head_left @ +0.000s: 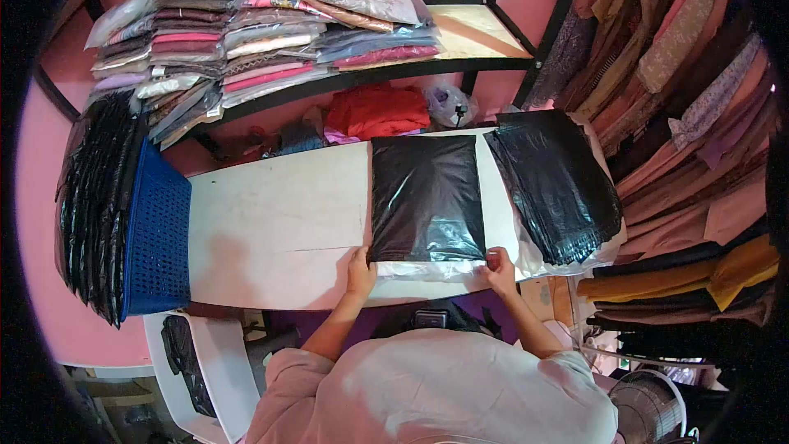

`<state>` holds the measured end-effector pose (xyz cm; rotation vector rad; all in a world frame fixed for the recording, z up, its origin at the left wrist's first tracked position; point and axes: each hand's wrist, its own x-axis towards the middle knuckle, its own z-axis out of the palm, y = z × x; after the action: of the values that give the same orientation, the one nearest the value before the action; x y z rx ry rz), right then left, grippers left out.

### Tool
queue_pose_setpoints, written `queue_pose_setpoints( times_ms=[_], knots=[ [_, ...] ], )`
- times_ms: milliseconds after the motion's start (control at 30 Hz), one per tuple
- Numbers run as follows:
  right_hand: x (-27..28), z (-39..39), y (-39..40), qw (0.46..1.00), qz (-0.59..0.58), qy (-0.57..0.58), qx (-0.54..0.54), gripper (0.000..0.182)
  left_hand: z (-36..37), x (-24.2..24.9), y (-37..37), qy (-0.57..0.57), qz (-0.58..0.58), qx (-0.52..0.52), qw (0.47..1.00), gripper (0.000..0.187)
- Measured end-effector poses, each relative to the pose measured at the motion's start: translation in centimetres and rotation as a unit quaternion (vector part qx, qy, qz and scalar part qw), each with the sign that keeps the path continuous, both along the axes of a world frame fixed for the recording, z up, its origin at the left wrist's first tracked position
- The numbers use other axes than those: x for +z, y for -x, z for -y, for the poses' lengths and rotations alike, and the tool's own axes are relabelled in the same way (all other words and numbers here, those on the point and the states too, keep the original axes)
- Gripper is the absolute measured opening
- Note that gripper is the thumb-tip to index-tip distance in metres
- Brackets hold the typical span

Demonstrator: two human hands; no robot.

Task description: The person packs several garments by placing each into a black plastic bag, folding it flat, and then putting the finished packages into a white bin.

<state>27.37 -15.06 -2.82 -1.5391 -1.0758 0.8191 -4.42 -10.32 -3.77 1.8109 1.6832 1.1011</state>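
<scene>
A flat black plastic mailing bag lies on the white table, its near edge bordered by a pale translucent strip. My left hand is closed at the bag's near left corner, fingers pinching the edge. At the near right corner my right hand pinches the edge in the same way, fingers curled. To the right, a stack of black plastic bags rests on the table, with clear plastic showing under its near edge. What the bag contains, if anything, is hidden.
A blue basket holding several upright black packages stands at the table's left end. Behind, a shelf carries piles of plastic-wrapped folded clothes. Garments hang along the right. A white bin and a fan stand below.
</scene>
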Motion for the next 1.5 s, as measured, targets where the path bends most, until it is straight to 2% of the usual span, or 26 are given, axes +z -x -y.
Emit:
queue_pose_setpoints(
  times_ms=[100, 167, 200, 300, 333, 400, 467, 533, 567, 633, 667, 700, 767, 833, 867, 900, 967, 1067, 1100, 1133, 1200, 1267, 1367, 1400, 1433, 1500],
  knots=[
    [-1.5, -1.6, 0.4, 0.999, 0.01, 0.035, 0.015, 0.015, -0.3, -1.3, 0.4, 0.056, -0.041, -0.005, 0.998, 0.021],
    [-2.5, -2.2, 0.7, 0.982, 0.168, 0.082, -0.029, 0.013, -0.3, -0.7, 0.3, 0.106, -0.03, -0.045, 0.993, 0.017],
    [-2.5, -2.4, 0.9, 0.978, 0.199, 0.033, -0.047, 0.018, -0.4, -0.1, 0.2, 0.105, -0.031, -0.045, 0.993, 0.017],
    [-0.8, -4.3, -0.3, 0.973, 0.227, 0.039, -0.006, 0.026, -1.7, 2.4, -0.4, 0.11, -0.011, -0.025, 0.994, 0.016],
    [2.4, -5.4, -0.5, 0.951, 0.308, 0.01, 0.013, 0.033, -2.8, 3.3, -0.4, 0.08, 0.028, -0.038, 0.996, 0.016],
    [11.2, -7.5, -0.6, 0.98, 0.187, 0.036, 0.062, 0.036, -4.9, 6.5, 0.2, 0.082, 0.083, -0.04, 0.992, 0.018],
    [17.3, -9.5, -2.2, 0.967, 0.161, 0.073, 0.183, 0.036, -7.4, 11.0, 2.0, 0.108, 0.113, -0.054, 0.986, 0.02],
    [21.0, -11.3, -3.5, 0.897, 0.381, 0.011, 0.223, 0.036, -8.4, 18.0, 2.6, 0.106, 0.081, -0.108, 0.985, 0.022],
    [24.6, -11.2, -3.0, 0.875, 0.423, -0.004, 0.236, 0.033, -8.4, 22.0, 2.5, 0.106, 0.034, -0.138, 0.984, 0.023],
    [27.8, -11.4, -2.8, 0.942, 0.223, 0.006, 0.252, 0.027, -9.9, 23.2, 3.3, 0.067, 0.06, -0.15, 0.985, 0.022],
    [27.3, -12.8, -3.5, 0.909, 0.307, -0.054, 0.275, 0.024, -10.2, 23.4, 4.1, 0.044, 0.086, -0.162, 0.982, 0.02],
    [27.1, -14.1, -3.9, 0.866, 0.386, -0.11, 0.297, 0.021, -12.2, 24.3, 5.1, -0.115, -0.175, -0.308, 0.928, 0.02],
    [28.3, -14.7, -4.1, 0.868, 0.359, -0.105, 0.327, 0.013, -12.0, 27.1, 5.3, 0.104, -0.184, -0.273, 0.938, 0.031],
    [29.9, -14.0, -3.7, 0.891, 0.295, -0.04, 0.343, 0.018, -12.7, 27.3, 5.1, 0.061, -0.118, -0.237, 0.962, 0.032],
    [29.5, -14.6, -3.7, 0.875, 0.353, -0.066, 0.325, 0.018, -12.3, 26.8, 5.0, 0.035, -0.049, -0.202, 0.978, 0.034],
    [29.2, -15.3, -3.5, 0.864, 0.376, -0.061, 0.33, 0.02, -13.0, 27.0, 4.6, 0.119, -0.07, -0.162, 0.977, 0.029],
    [29.8, -15.4, -3.1, 0.857, 0.411, -0.079, 0.302, 0.02, -14.3, 26.5, 5.2, 0.154, -0.04, -0.123, 0.98, 0.033],
    [32.0, -13.4, -2.1, 0.891, 0.362, -0.153, 0.229, 0.02, -12.6, 28.4, 4.2, -0.035, 0.119, -0.106, 0.987, 0.03],
    [31.5, -12.8, -2.2, 0.891, 0.362, -0.148, 0.232, 0.02, -11.3, 28.9, 3.8, -0.03, 0.121, -0.104, 0.987, 0.03],
    [31.0, -11.9, -2.3, 0.896, 0.367, -0.134, 0.21, 0.021, -9.9, 29.1, 3.6, -0.016, 0.03, -0.067, 0.997, 0.027],
    [27.1, -10.4, -2.9, 0.92, 0.332, -0.133, 0.159, 0.023, -7.7, 26.4, 3.9, 0.017, -0.104, -0.045, 0.993, 0.02],
    [22.7, -8.5, -2.6, 0.887, 0.419, -0.117, 0.156, 0.021, -5.4, 21.6, 2.7, -0.027, -0.244, -0.055, 0.968, 0.018],
    [9.9, -5.6, -3.3, 0.856, 0.477, -0.038, 0.197, 0.016, -2.9, 6.8, 1.8, 0.108, -0.34, -0.098, 0.929, 0.018],
    [5.8, -4.4, -3.1, 0.832, 0.516, 0.058, 0.195, 0.018, -1.8, 3.6, 1.4, 0.166, -0.396, -0.113, 0.896, 0.017],
    [2.6, -3.3, -3.1, 0.82, 0.515, 0.113, 0.225, 0.017, -0.7, 2.5, 1.5, 0.165, -0.395, -0.113, 0.896, 0.017],
    [2.5, -1.2, -2.7, 0.871, 0.429, 0.112, 0.211, 0.024, 0.7, 1.5, 2.0, 0.015, -0.308, -0.116, 0.944, 0.019]
  ],
)
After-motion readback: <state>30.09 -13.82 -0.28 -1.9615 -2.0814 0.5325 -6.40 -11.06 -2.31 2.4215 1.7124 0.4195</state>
